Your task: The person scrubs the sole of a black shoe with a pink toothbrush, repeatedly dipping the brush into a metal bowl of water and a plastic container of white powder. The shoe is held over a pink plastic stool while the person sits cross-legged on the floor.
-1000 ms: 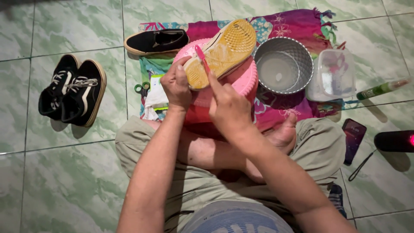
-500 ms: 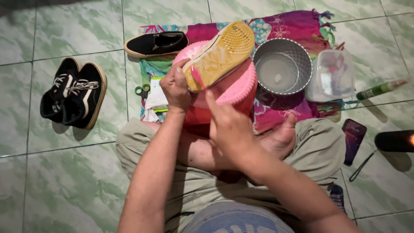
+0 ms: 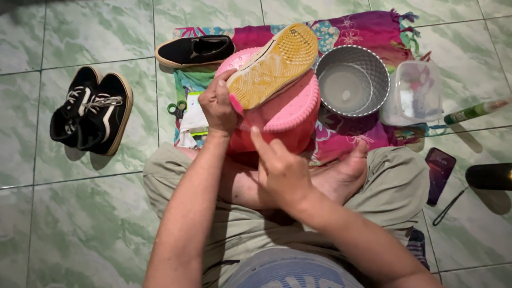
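My left hand (image 3: 218, 106) grips the heel of a shoe (image 3: 274, 66) turned upside down, its yellow rubber sole facing up, over a pink basin (image 3: 290, 114) that rests against my crossed legs. A short pink piece (image 3: 235, 103) sticks out beside that hand's thumb; what it is I cannot tell. My right hand (image 3: 280, 170) hangs just below the basin's near rim with its back toward me and fingers stretched out, nothing visible in it. The matching black slip-on shoe (image 3: 194, 50) lies upright behind the basin on the left.
A patterned purple cloth (image 3: 368, 32) covers the green tiled floor. It carries a grey metal bowl (image 3: 352, 80), a clear plastic tub (image 3: 413, 93), scissors (image 3: 176, 109) and white rags (image 3: 194, 122). Black lace-up sneakers (image 3: 90, 112) stand left. A green bottle (image 3: 472, 112), phone (image 3: 440, 168) and black cylinder (image 3: 490, 176) lie right.
My right hand, which held a pink brush against the sole, has dropped down away from the shoe, and the brush is no longer in it. The left hand keeps the shoe over the basin.
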